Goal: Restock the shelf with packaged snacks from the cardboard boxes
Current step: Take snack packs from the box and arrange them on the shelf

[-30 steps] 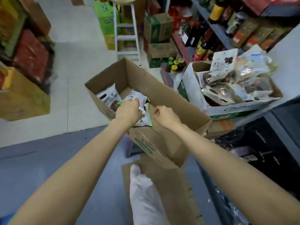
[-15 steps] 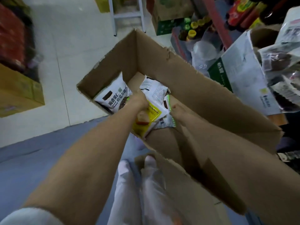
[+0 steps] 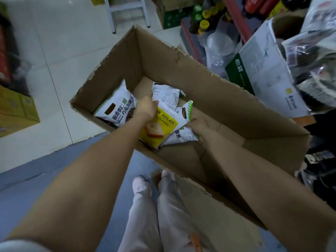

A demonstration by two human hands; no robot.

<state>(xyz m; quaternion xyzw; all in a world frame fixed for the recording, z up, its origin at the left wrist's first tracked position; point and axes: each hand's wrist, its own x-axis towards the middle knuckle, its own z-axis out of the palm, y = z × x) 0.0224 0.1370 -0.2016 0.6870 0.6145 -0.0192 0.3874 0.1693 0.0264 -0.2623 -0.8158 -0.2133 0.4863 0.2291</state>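
Both bare arms reach forward and down, side by side. The left hand (image 3: pixel 145 108) is turned with its back up, and its fingers curl around some snack packs (image 3: pixel 160 128). The right hand (image 3: pixel 199 124) is lower and to the right, with its fingers tucked under the packs' edge. 2 legs in pale trousers show below.

Bare forearms, a pale short sleeve (image 3: pixel 20 245) (only its edge shows), light trousers (image 3: pixel 154 215), pale shoes (image 3: pixel 140 182)
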